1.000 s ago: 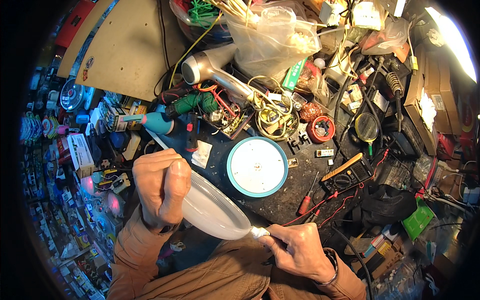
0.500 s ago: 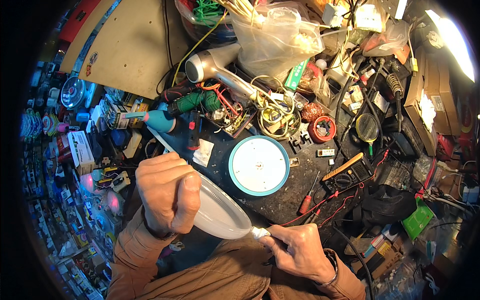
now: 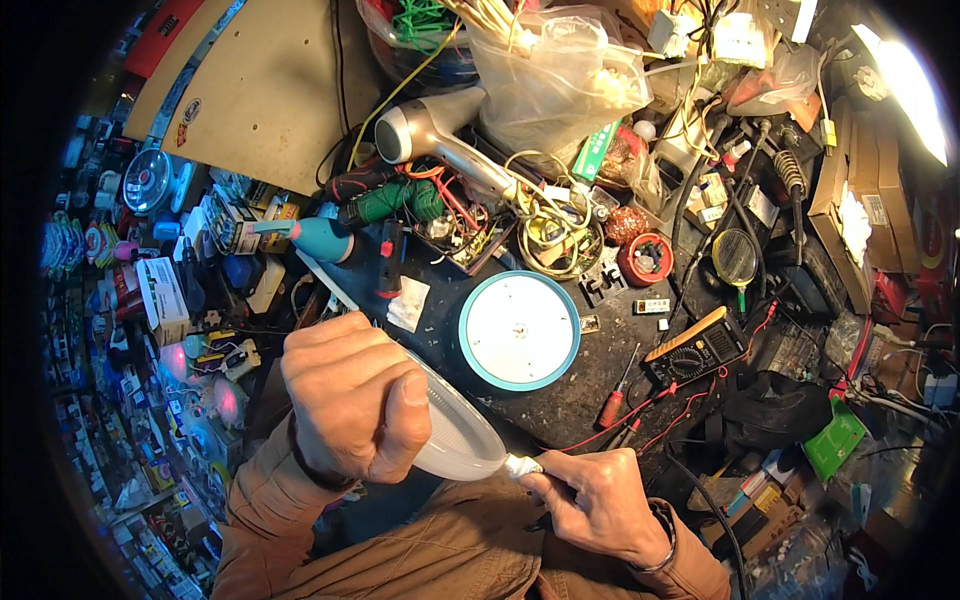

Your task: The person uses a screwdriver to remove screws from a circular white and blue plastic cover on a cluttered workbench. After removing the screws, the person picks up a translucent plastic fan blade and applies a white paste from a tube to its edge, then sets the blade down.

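Observation:
My left hand is closed on a shallow, round, translucent plastic cover, tilted over my lap. The back of this hand hides much of the cover's left side. Between the thumb and fingers of my right hand is a small crumpled white thing, touching or very close to the cover's right rim; its kind does not show. Beyond both hands a round white disc with a light blue rim lies flat on the dark workbench.
A red-handled screwdriver and a yellow-edged multimeter with red leads lie to the right. Behind the disc are a hair dryer, coiled cable and a red round tub. A blue squeeze bottle lies at left.
My left hand has shifted a little to the right along the cover, hiding more of it. The cover's right rim and my right hand have hardly moved.

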Tool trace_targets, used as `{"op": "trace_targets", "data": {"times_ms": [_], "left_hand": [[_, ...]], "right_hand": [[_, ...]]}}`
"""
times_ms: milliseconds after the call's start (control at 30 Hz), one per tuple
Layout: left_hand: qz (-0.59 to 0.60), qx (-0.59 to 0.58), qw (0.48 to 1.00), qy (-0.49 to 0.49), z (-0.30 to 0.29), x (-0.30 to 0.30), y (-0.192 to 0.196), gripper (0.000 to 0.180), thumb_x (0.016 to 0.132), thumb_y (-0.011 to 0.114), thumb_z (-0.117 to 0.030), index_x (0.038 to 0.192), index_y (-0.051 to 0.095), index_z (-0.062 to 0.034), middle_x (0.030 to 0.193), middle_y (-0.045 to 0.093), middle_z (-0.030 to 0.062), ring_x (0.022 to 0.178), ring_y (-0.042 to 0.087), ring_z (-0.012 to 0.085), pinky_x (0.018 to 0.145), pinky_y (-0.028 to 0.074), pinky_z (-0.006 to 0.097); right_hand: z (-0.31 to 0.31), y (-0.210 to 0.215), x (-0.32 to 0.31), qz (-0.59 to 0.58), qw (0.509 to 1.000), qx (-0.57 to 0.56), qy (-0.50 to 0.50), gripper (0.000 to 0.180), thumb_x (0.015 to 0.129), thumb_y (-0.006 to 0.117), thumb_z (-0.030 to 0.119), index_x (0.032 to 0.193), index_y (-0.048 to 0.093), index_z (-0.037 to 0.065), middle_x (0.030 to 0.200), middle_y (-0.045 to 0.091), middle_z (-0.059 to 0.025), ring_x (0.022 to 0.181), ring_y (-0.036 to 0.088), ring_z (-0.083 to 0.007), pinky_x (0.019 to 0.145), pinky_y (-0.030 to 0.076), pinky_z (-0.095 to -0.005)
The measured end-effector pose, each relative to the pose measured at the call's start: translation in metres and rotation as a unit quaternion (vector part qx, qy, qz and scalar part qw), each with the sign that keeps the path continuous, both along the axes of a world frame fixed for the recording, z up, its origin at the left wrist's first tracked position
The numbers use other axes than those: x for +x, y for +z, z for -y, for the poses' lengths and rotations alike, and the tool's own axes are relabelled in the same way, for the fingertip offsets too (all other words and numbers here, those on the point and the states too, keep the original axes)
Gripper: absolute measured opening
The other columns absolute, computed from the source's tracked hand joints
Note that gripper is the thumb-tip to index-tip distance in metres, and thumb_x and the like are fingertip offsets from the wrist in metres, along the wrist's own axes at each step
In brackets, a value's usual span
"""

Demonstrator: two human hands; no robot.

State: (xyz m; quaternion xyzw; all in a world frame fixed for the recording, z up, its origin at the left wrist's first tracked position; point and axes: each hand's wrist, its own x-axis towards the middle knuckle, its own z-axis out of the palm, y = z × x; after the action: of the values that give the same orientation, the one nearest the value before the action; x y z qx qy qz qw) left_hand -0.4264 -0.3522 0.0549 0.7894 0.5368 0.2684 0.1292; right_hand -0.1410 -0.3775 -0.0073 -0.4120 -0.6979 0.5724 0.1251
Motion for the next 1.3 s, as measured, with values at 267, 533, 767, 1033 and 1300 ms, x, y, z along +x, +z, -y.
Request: {"op": "trace_targets", "data": {"times_ms": [267, 533, 767, 1033, 1300], "left_hand": [[-0.029, 0.020, 0.999, -0.020, -0.001, 0.006, 0.001, 0.022, 0.089, 0.067, -0.010, 0.069, 0.065, -0.0025, 0.066, 0.063, 0.0073, 0.053, 0.058, 0.0260, 0.055, 0.045, 0.037], [-0.069, 0.026, 0.996, -0.043, -0.004, 0.017, 0.002, 0.023, 0.090, 0.070, -0.010, 0.068, 0.068, -0.0042, 0.065, 0.061, 0.0046, 0.055, 0.060, 0.0234, 0.057, 0.045, 0.036], [-0.079, 0.037, 0.995, -0.052, -0.006, 0.018, 0.000, 0.023, 0.089, 0.071, -0.010, 0.067, 0.067, -0.0046, 0.064, 0.059, 0.0038, 0.055, 0.058, 0.0225, 0.057, 0.044, 0.036], [-0.087, 0.049, 0.993, -0.061, -0.006, 0.020, -0.007, 0.028, 0.090, 0.073, -0.013, 0.065, 0.062, -0.0070, 0.061, 0.048, 0.0023, 0.052, 0.050, 0.0219, 0.054, 0.038, 0.037], [-0.096, 0.071, 0.991, -0.065, -0.005, 0.024, -0.015, 0.037, 0.091, 0.073, -0.014, 0.061, 0.052, -0.0098, 0.061, 0.040, 0.0026, 0.051, 0.044, 0.0222, 0.053, 0.034, 0.038]], "right_hand": [[-0.002, 0.001, 0.001, 0.005, 1.000, 0.010, 0.006, 0.011, 0.098, 0.083, 0.016, 0.097, 0.081, 0.006, 0.062, 0.067, -0.0128, 0.052, 0.066, -0.0315, 0.050, 0.048, -0.0423], [-0.004, 0.002, 0.002, 0.011, 1.000, -0.002, 0.009, 0.013, 0.098, 0.083, 0.018, 0.092, 0.078, 0.007, 0.062, 0.066, -0.0145, 0.054, 0.067, -0.0360, 0.050, 0.049, -0.0446], [-0.006, 0.002, 0.005, 0.011, 1.000, 0.014, 0.013, 0.009, 0.098, 0.083, 0.013, 0.097, 0.082, 0.004, 0.063, 0.068, -0.0128, 0.050, 0.067, -0.0286, 0.049, 0.048, -0.0393], [-0.007, 0.003, 0.003, 0.010, 1.000, 0.015, 0.007, 0.011, 0.098, 0.084, 0.015, 0.097, 0.082, 0.004, 0.061, 0.065, -0.0124, 0.049, 0.064, -0.0281, 0.049, 0.047, -0.0389], [-0.008, 0.007, 0.000, 0.010, 1.000, 0.018, 0.011, 0.012, 0.098, 0.084, 0.015, 0.096, 0.081, 0.004, 0.060, 0.062, -0.0128, 0.047, 0.061, -0.0283, 0.048, 0.044, -0.0397]]}}
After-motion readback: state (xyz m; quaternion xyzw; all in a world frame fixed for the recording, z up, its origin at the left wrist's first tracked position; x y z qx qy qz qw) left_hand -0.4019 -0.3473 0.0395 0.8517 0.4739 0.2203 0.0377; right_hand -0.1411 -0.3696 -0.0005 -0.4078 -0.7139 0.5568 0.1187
